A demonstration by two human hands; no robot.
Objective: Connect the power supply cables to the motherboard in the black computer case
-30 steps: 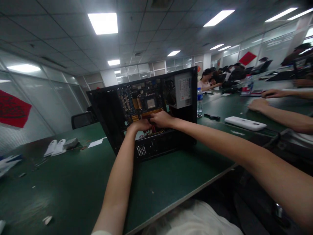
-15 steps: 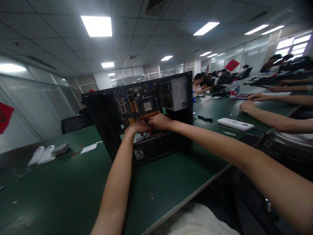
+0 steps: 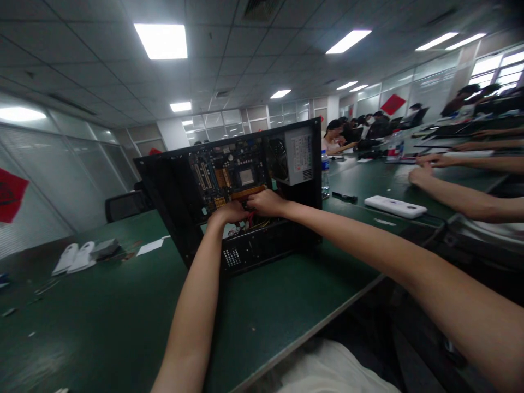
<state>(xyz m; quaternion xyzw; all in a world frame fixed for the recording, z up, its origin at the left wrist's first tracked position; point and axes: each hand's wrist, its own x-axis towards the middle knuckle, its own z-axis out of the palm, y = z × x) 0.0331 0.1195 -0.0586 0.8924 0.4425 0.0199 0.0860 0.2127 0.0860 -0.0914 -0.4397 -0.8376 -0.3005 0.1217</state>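
Observation:
An open black computer case [image 3: 262, 255] stands on the green table, its inside facing me. A motherboard [image 3: 235, 164] fills its middle, and a silver power supply [image 3: 298, 157] sits at its upper right. Both my hands are inside the case at the board's lower edge, close together. My left hand [image 3: 232, 212] has curled fingers, mostly hidden. My right hand [image 3: 268, 203] is closed, with bent fingers just below an orange-brown strip [image 3: 249, 192]. Whatever either hand grips is too small or hidden to name. Red and yellow cables [image 3: 258, 221] hang right below the hands.
White slipper-like objects [image 3: 82, 257], a grey block [image 3: 105, 249] and paper [image 3: 150, 247] lie left. A water bottle [image 3: 325, 173], a black strap [image 3: 344, 197] and a white power strip [image 3: 395, 207] are right of the case. Another person's hands [image 3: 426, 166] rest farther right.
The view has shifted slightly. Both my hands stay at nearly the same place in the case. At the right, the other person's hands have moved slightly.

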